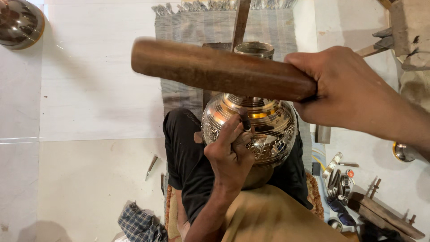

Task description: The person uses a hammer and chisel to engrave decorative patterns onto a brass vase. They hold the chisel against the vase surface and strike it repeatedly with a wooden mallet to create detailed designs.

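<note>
1. Shiny metal makes up the round pot (264, 130), which sits between the person's legs on the floor. It has fine patterns cut into its side and rings around its top.
2. The left hand (230, 152) is closed around a small dark punch tool (245, 120). The tip of the tool rests against the side of the pot.
3. The right hand (347, 92) is wrapped tight around one end of a thick brown wooden stick (215, 69). The stick is held up in the air, lying sideways above the pot and not touching it.
4. A grey striped mat (192, 31) with a fringe lies on the white floor (89, 89) behind the pot.
5. Another shiny pot (20, 22) sits far off in the top left corner.
6. Small metal tools (338, 181) lie in a heap on the floor to the right, near some wooden pieces (385, 215).
7. One thin tool (151, 166) lies alone on the floor to the left, and a checked cloth (141, 224) lies near the bottom.
</note>
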